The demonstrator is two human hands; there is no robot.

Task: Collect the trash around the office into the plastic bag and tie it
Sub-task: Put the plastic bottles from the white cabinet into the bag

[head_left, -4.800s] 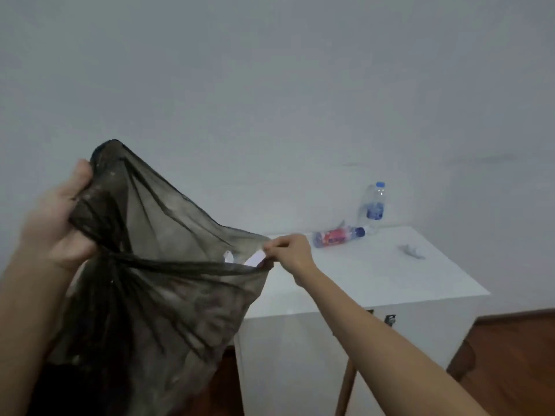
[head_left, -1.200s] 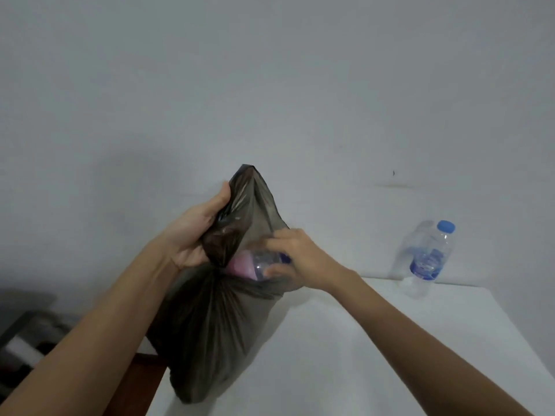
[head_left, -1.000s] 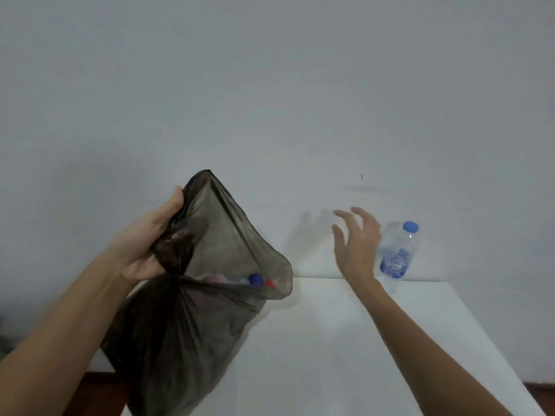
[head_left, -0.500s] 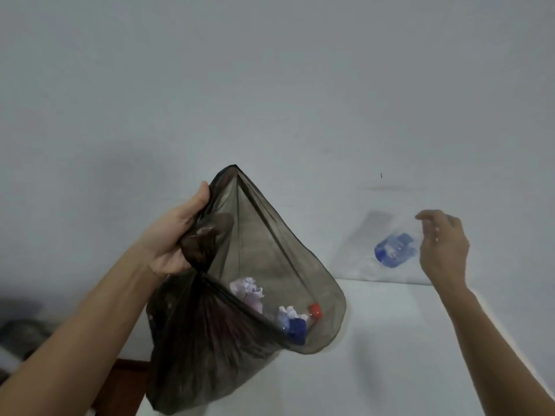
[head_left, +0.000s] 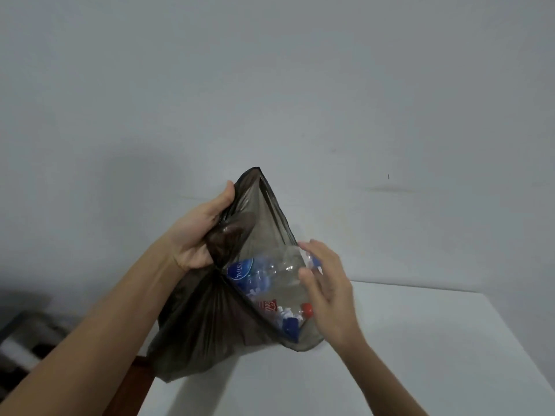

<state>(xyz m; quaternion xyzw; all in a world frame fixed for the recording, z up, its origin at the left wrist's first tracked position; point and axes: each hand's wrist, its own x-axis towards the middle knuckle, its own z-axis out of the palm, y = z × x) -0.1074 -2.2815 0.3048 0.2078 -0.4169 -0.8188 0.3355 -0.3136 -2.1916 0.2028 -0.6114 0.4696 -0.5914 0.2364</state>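
My left hand (head_left: 198,235) grips the bunched rim of the dark see-through plastic bag (head_left: 210,325) and holds its mouth up and open over the white table (head_left: 420,355). My right hand (head_left: 327,283) holds a clear water bottle (head_left: 270,270) with a blue label by its cap end. The bottle lies across the bag's mouth, its base inside. Deeper in the bag I see another bottle with a red cap (head_left: 307,309), blue caps and crumpled white paper.
A plain white wall fills the background. The white table's edge runs along the right side. Brown floor (head_left: 132,385) shows at the table's left edge, and a blurred dark and white object (head_left: 24,346) sits at the far left.
My right hand reached right to the standing water bottle by the wall, took it, and brought it left into the bag's mouth. The left hand kept holding the bag open.
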